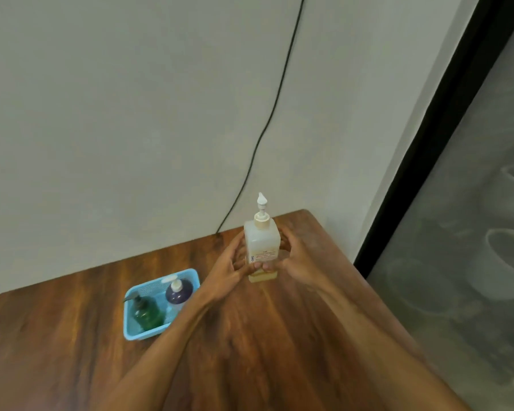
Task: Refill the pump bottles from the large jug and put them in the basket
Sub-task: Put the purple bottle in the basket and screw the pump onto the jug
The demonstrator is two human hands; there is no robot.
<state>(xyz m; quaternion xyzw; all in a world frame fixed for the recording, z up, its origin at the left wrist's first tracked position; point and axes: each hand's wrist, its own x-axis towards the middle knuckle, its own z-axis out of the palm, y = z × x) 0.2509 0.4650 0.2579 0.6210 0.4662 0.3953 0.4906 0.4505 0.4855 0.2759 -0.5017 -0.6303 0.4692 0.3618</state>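
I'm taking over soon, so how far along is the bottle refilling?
Done: the green bottle and purple bottle stand in the blue basket. In hand: left hand and right hand grip the clear pump bottle, pump on. Left: putting it in the basket; its fill level is unclear.

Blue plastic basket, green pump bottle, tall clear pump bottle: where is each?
Blue plastic basket point(143, 336): head view, near wall.
Green pump bottle point(146, 314): head view, round body.
Tall clear pump bottle point(261, 238): head view, upper body.

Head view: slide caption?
Left hand and right hand hold a clear pump bottle upright; green bottle and purple bottle stand in the blue basket.
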